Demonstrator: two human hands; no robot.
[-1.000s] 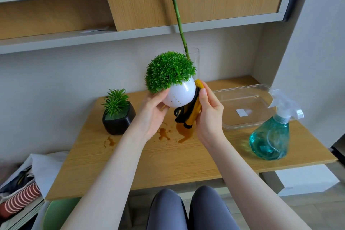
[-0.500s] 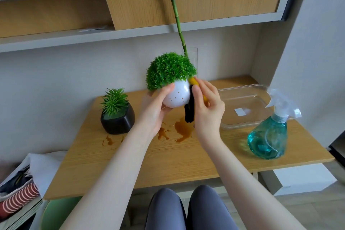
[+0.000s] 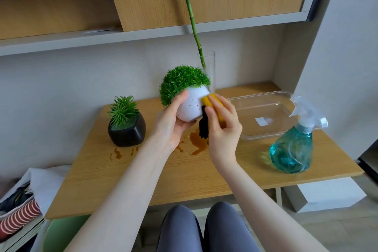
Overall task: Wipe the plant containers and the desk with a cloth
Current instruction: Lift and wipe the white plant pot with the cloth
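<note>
Our left hand (image 3: 170, 122) holds the white pot (image 3: 191, 106) up; our right hand (image 3: 222, 129) rubs it with the yellow cloth (image 3: 212, 102). Next, the brown spill (image 3: 197, 143) on the counter (image 3: 204, 170).

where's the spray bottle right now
In the head view the spray bottle stands on the desk at the right, near its front edge, just in front of the clear tray and to the right of the right hand.
</note>
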